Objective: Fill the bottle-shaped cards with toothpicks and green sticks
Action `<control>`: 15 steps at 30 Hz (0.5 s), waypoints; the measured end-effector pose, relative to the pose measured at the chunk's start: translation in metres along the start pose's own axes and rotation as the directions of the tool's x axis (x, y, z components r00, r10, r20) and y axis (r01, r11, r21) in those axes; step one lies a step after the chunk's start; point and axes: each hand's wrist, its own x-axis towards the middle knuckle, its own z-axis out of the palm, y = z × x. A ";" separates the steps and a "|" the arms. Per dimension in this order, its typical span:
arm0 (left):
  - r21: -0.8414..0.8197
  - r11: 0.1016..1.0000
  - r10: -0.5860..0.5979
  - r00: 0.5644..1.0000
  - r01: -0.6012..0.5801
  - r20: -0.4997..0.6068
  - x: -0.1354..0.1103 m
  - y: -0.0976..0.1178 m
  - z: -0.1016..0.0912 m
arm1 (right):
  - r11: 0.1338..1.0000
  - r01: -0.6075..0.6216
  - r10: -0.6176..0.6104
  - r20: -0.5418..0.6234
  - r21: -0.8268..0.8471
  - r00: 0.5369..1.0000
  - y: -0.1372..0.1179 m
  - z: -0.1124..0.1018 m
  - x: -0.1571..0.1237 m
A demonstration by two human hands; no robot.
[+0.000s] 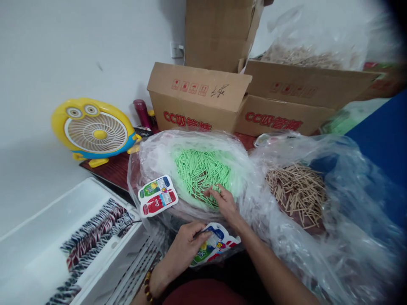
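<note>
My left hand (184, 248) is closed on the edge of a printed candy pouch (208, 245), held low in front of me. The pouch is bottle-shaped, with green, blue and red printing. Over a clear plastic bag (152, 148), my right hand (224, 202) reaches into a heap of thin green candy sticks (199, 169). Its thumb and fingers are pinched together on a few green sticks. Another flat pouch (158, 196), printed with a green and a red bottle, lies on the bag's left side.
Brown candy sticks (299, 192) fill a second clear bag at right. Behind stand open cardboard boxes (193, 97) and a dark red bottle (142, 113). A yellow cartoon fan (100, 133) sits at left. Below it, a white foam box (34, 224) holds rows of packed pouches (95, 233).
</note>
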 end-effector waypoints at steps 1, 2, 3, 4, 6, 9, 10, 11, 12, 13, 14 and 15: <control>-0.001 1.000 -0.003 1.000 0.003 0.000 -0.001 -0.001 0.000 | 1.000 0.010 -0.010 0.012 0.006 1.000 0.000 0.001 -0.001; -0.003 1.000 -0.007 1.000 0.007 0.001 -0.002 -0.002 0.000 | 1.000 0.011 -0.011 0.032 0.007 0.999 0.001 0.002 -0.003; -0.005 1.000 -0.011 1.000 0.011 0.001 -0.003 -0.003 0.000 | 1.000 0.008 -0.008 0.053 0.005 0.999 0.003 0.003 -0.005; -0.008 1.000 -0.017 1.000 0.017 0.002 -0.004 -0.004 -0.001 | 1.000 0.003 -0.003 0.070 0.001 0.998 0.004 0.004 -0.006; -0.017 0.999 -0.031 1.000 0.031 0.004 -0.006 -0.007 -0.001 | 1.000 -0.005 0.005 0.089 0.000 0.996 0.008 0.006 -0.008; -0.057 0.997 -0.050 0.999 0.050 -0.007 -0.006 -0.011 -0.003 | 0.997 -0.058 0.056 0.040 0.052 0.998 0.006 0.002 -0.004; -0.080 0.995 -0.054 0.998 0.053 -0.011 -0.005 -0.011 -0.005 | 0.992 -0.085 0.086 -0.007 0.096 0.996 0.003 -0.001 -0.002; -0.108 0.993 -0.058 0.998 0.056 -0.009 -0.003 -0.011 -0.006 | 0.981 -0.104 0.115 -0.064 0.162 0.991 -0.002 -0.004 -0.001; -0.139 0.988 -0.061 0.998 0.060 -0.003 -0.001 -0.011 -0.007 | 0.962 -0.106 0.140 -0.121 0.253 0.983 -0.008 -0.008 0.000; -0.168 0.984 -0.063 0.998 0.063 0.007 0.002 -0.010 -0.008 | 0.929 -0.088 0.157 -0.165 0.360 0.974 -0.015 -0.012 -0.001; -0.193 0.979 -0.061 0.998 0.063 0.017 0.005 -0.008 -0.009 | 0.880 -0.056 0.165 -0.193 0.471 0.967 -0.024 -0.015 -0.002; -0.214 0.975 -0.057 0.998 0.062 0.029 0.008 -0.006 -0.009 | 0.821 -0.018 0.165 -0.207 0.571 0.964 -0.032 -0.018 -0.005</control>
